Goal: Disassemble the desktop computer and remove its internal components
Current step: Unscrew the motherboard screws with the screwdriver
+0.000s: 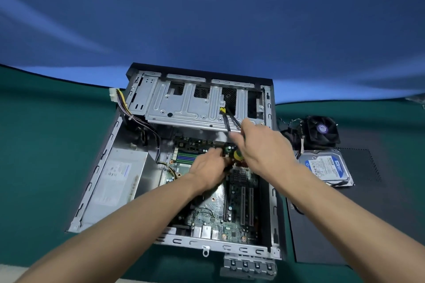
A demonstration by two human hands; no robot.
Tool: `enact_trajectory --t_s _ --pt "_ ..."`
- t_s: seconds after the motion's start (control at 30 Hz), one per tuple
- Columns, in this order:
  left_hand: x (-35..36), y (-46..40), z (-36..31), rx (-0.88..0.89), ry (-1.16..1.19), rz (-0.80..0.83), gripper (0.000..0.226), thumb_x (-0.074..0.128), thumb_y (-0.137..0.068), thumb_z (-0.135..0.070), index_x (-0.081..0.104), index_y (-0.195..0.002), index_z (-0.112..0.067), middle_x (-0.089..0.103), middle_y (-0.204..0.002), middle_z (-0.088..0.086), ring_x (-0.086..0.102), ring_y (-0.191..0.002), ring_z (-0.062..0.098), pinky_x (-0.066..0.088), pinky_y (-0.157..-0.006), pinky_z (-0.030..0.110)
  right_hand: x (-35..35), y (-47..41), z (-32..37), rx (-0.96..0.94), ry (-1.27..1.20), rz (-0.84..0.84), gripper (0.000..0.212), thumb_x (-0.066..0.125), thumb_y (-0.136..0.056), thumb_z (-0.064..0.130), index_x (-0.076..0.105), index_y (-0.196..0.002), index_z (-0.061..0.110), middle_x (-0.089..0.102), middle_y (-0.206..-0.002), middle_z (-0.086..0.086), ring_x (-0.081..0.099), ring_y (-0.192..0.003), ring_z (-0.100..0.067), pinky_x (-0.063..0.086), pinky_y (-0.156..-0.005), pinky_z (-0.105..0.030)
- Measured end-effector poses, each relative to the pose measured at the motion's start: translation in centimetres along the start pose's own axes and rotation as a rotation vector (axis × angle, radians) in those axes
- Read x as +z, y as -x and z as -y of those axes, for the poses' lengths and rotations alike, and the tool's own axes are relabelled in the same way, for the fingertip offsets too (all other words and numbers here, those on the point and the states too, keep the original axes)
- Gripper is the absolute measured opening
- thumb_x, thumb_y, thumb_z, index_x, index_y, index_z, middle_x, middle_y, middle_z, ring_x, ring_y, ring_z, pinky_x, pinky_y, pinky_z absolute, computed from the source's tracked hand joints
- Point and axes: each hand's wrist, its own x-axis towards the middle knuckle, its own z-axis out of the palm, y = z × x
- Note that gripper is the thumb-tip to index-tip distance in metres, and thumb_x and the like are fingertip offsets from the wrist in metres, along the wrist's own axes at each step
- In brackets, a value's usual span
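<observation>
We are working inside the open computer case, which lies on its side on the green table so that the motherboard faces up at us. Both our hands meet near the middle of the board, at about twelve o'clock from its centre.

Our right hand appears curled around the yellow and green handle of a screwdriver, though motion blur softens the fingers, so we judge the clasp rather than see it cleanly. It holds the tool steeply, probably so the tip bears straight down on a screw.

Our left hand reaches in from seven o'clock, fingers bent down against the board beside the tool. Whether they pinch something or only steady the spot, we cannot tell; the fingertips are hidden.

Two black cables run down from the drive cage at twelve o'clock and pass just behind the right hand, near enough to snag.

The power supply sits in the case at nine o'clock, its wire bundle looping out over the case edge towards eleven.

Outside the case, at three o'clock, the hard drive and the cooler fan lie on the dark side panel, set apart so removed parts stay clear of the work. With those out and the board bare where a cooler would sit, we judge the task well along, with the motherboard screws likely the step in hand.
</observation>
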Motion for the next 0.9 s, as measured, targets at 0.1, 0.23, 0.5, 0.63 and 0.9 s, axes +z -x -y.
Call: enact_trajectory --t_s 0.1,0.23,0.5,0.63,0.9 --pt "0.1 -0.6 0.5 0.048 -0.037 0.026 0.017 0.054 -0.09 -0.014 0.06 -0.105 -0.012 0.053 -0.104 0.01 0.048 -0.098 0.027 0.042 -0.081 0.038 0.2 -0.7 0.2 0.052 -0.14 0.05 0.018 0.053 -0.09 0.024 0.041 -0.102 0.018 0.051 -0.103 -0.004 0.049 -0.079 -0.024 0.036 -0.065 -0.032" --pt "0.5 -0.7 1.0 0.056 0.001 0.008 0.02 0.054 -0.086 -0.002 0.059 -0.103 -0.011 0.051 -0.102 0.008 0.044 -0.088 0.022 0.041 -0.075 0.033 0.0 -1.1 1.1 0.078 -0.03 0.02 0.032 0.048 -0.092 0.045 0.044 -0.108 0.017 0.055 -0.099 -0.005 0.051 -0.08 -0.026 0.039 -0.066 -0.033" --pt "0.7 -1.5 1.5 0.079 -0.001 -0.021 0.017 0.047 -0.085 0.003 0.052 -0.081 -0.012 0.052 -0.094 0.008 0.046 -0.081 0.023 0.033 -0.066 0.029 -0.2 -2.5 2.2 0.093 -0.003 0.077 0.025 0.051 -0.092 0.038 0.043 -0.101 0.017 0.051 -0.093 -0.004 0.047 -0.081 -0.025 0.036 -0.066 -0.033" --pt "0.8 -2.0 1.5 0.094 0.011 -0.041 0.021 0.045 -0.087 -0.001 0.046 -0.075 -0.018 0.046 -0.078 0.002 0.043 -0.07 0.02 0.032 -0.064 0.029 -0.3 -2.7 2.3 0.099 -0.055 0.131 0.022 0.057 -0.089 0.025 0.042 -0.103 0.018 0.047 -0.102 -0.003 0.049 -0.085 -0.025 0.035 -0.068 -0.032" --pt "0.8 -2.2 1.7 0.127 -0.039 -0.044 0.022 0.049 -0.087 -0.001 0.05 -0.072 -0.017 0.053 -0.071 0.001 0.047 -0.063 0.02 0.035 -0.058 0.029 -0.4 -3.1 3.1 0.104 -0.05 0.16 0.017 0.056 -0.089 0.023 0.043 -0.099 0.019 0.05 -0.102 -0.003 0.052 -0.088 -0.025 0.037 -0.069 -0.032"
